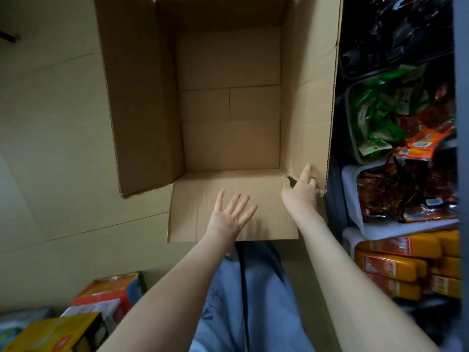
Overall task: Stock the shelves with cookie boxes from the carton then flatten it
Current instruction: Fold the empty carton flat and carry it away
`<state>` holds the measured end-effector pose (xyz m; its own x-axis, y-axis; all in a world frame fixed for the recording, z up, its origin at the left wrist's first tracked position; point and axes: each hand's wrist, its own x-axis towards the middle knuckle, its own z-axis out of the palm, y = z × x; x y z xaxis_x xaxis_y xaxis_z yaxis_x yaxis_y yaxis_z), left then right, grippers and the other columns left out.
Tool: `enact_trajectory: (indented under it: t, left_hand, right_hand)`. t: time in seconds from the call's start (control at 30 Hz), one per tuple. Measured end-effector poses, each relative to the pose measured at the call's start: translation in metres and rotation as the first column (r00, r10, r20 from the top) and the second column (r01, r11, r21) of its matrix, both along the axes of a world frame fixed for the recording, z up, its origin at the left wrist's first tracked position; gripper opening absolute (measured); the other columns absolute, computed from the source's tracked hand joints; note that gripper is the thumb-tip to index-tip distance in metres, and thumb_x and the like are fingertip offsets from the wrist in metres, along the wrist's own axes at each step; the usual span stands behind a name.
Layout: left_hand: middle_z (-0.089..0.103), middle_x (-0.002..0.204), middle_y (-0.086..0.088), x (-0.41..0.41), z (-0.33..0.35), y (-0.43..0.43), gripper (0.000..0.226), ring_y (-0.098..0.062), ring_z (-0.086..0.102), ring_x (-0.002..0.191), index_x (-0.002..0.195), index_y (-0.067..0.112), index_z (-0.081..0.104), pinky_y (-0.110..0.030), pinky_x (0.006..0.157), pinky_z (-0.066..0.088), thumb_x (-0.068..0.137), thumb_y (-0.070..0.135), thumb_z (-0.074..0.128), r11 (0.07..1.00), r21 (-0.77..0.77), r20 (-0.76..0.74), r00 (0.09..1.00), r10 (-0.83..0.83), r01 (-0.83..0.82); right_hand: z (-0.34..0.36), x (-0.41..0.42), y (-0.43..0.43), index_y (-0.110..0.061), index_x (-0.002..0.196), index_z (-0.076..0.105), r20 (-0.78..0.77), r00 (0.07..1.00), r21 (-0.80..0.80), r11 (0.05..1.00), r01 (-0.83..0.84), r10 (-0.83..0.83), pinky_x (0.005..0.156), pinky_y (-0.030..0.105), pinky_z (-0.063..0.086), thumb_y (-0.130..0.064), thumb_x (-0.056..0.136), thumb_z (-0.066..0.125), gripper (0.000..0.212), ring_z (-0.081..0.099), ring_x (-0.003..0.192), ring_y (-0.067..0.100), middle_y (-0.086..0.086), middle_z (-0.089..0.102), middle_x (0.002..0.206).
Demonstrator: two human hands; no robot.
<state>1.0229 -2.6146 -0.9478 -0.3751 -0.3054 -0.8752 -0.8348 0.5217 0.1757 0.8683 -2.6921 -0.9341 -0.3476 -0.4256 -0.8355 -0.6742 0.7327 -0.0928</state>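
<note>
The open brown cardboard carton (229, 102) stood empty — right hand (302, 189) gripped its corner, left hand (229, 214) spread flat beside — flattening remained

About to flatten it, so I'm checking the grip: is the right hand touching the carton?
Touching. The head view shows the right hand with its fingers curled round the right flap edge of the carton, at the near corner.

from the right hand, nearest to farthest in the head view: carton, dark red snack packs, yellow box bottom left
1. carton: touching, the right hand grips its right flap at the near corner.
2. dark red snack packs: just to the right.
3. yellow box: far off at lower left.
</note>
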Motion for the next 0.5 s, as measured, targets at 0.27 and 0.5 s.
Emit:
enact_trajectory:
  t: [0.27,0.5]
  left_hand:
    - [0.011,0.155,-0.018,0.022,-0.006,-0.003,0.075,-0.034,0.017,0.142,0.149,0.007,0.005,-0.05,0.115,0.018,0.089,0.012,0.049,0.983,-0.095,-0.029,0.987,0.158,-0.16]
    - [0.04,0.137,-0.01,0.019,-0.01,-0.017,0.039,-0.028,0.044,0.121,0.129,0.009,0.039,-0.037,0.099,0.036,0.091,0.016,0.042,0.928,-0.129,-0.156,0.931,0.33,-0.351]
  right_hand:
    - [-0.011,-0.01,-0.006,-0.013,0.148,0.021,0.095,0.995,-0.01,0.999,0.031,-0.03,0.102,0.039,0.034,-0.014,0.097,0.04,0.055,0.034,0.133,0.032,0.011,0.026,0.15]
    - [-0.025,-0.011,0.013,-0.033,0.149,0.0,0.09,0.977,0.249,0.954,0.165,-0.193,0.103,0.045,0.036,-0.014,0.092,0.043,0.074,0.038,0.13,0.037,0.011,0.018,0.154]
